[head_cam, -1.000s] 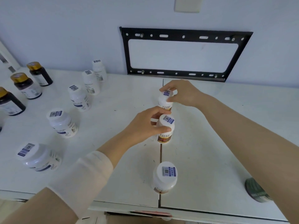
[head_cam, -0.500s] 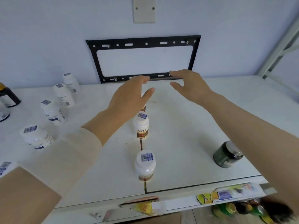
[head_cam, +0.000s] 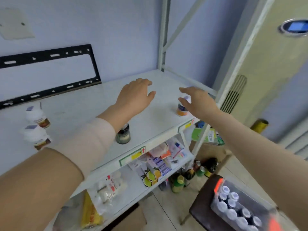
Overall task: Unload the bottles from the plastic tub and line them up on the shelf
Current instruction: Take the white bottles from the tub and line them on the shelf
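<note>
Both hands hover empty over the white shelf [head_cam: 163, 117], fingers spread. My left hand [head_cam: 135, 95] is above the shelf's middle. My right hand [head_cam: 197, 101] hangs just right of a small white bottle with an orange label [head_cam: 182, 109] near the shelf's right front edge, partly covering it. A dark green bottle [head_cam: 123, 135] stands by the front edge under my left forearm. Two white bottles with brown labels [head_cam: 37, 118] [head_cam: 37, 136] stand at the left. The clear plastic tub [head_cam: 241, 209], holding several white-capped dark bottles, rests on a dark stool [head_cam: 202, 205] at the bottom right.
The lower shelf [head_cam: 180, 165] holds packets and boxes. Several drink bottles [head_cam: 191, 174] stand on the floor beneath. A black wall bracket [head_cam: 50, 55] is mounted behind the shelf. A tall beige air conditioner [head_cam: 266, 67] stands to the right, beside the shelf's upright post [head_cam: 164, 34].
The view has swung right and down, bringing the tub, stool and lower shelf into sight. Both hands let go of the white bottles and moved right, staying open.
</note>
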Demonstrator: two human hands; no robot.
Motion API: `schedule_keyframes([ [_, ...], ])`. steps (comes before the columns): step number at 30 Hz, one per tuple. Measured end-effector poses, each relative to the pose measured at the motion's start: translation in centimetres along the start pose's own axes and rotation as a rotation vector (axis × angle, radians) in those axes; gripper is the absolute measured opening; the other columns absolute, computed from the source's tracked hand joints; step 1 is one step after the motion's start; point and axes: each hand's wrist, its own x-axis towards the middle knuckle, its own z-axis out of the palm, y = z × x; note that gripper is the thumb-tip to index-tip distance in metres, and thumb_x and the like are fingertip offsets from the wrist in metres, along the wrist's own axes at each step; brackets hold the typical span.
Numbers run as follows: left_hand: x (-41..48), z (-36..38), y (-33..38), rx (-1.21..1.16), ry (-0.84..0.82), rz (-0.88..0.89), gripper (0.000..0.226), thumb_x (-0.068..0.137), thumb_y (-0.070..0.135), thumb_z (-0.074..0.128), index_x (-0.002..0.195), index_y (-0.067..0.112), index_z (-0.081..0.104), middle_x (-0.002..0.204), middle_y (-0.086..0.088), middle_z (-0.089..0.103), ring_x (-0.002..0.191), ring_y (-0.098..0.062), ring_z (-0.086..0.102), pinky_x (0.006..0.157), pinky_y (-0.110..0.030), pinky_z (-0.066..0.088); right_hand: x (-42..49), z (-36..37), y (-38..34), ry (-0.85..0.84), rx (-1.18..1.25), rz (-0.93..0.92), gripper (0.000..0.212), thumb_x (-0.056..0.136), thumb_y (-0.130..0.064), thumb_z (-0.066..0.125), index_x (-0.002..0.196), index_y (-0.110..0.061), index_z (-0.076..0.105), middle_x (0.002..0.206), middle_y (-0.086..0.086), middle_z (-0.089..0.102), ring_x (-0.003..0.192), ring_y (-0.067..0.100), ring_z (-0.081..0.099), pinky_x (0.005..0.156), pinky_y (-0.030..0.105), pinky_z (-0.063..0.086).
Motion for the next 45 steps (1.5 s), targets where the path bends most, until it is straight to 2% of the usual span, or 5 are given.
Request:
schedule_keyframes([
  [10,-0.6,13.3,23.8,-0.119,-0.206,0.367,0.041,0.094,0.032,0.045,0.13,0.014,0.046,0.135,-0.007,0.05,0.122,-0.027,0.048,0.099,-0.039,0.036,-16.3,-6.9,20.3,0.034,-0.064,0.422,0.041,0.094,-0.028,0.048,0.133,-0.014,0.048,0.137,0.008,0.051,0.122,0.029,0.05,0.098,0.036,0.04],
  [17,-0.3,23.0,33.1,-0.148,-0.402,0.507,0.041,0.094,0.033,0.043,0.13,0.015,0.046,0.136,-0.006,0.049,0.123,-0.026,0.047,0.098,-0.039,0.038,-23.0,-6.0,30.3,-0.01,-0.075,0.673,0.043,0.093,-0.028,0.05,0.134,-0.016,0.046,0.14,0.006,0.049,0.124,0.029,0.05,0.101,0.042,0.042],
  [22,-0.2,31.4,34.3,-0.187,-0.59,0.484,0.039,0.094,0.034,0.043,0.128,0.016,0.047,0.131,-0.005,0.052,0.119,-0.023,0.05,0.093,-0.036,0.042,-26.7,-0.5,35.0,-0.076,-0.011,0.856,0.042,0.091,-0.028,0.052,0.131,-0.016,0.049,0.137,0.004,0.051,0.112,0.028,0.058,0.093,0.04,0.048],
  [35,-6.6,56.8,29.2,-0.053,-0.98,0.198,0.042,0.093,0.023,0.047,0.133,0.014,0.041,0.135,-0.008,0.046,0.125,-0.027,0.043,0.101,-0.037,0.039,-30.8,21.8,45.0,-0.388,0.251,1.054,0.052,0.091,-0.031,0.052,0.139,-0.017,0.036,0.141,0.004,0.043,0.131,0.023,0.041,0.097,0.033,0.04],
  [45,-5.2,67.6,28.2,0.37,-0.876,0.516,0.035,0.09,0.005,0.04,0.124,0.009,0.042,0.127,-0.012,0.047,0.118,-0.031,0.048,0.084,-0.038,0.042,-28.6,34.2,50.6,-0.391,0.331,0.974,0.051,0.088,-0.021,0.056,0.136,-0.013,0.038,0.138,0.008,0.041,0.125,0.029,0.043,0.087,0.037,0.043],
])
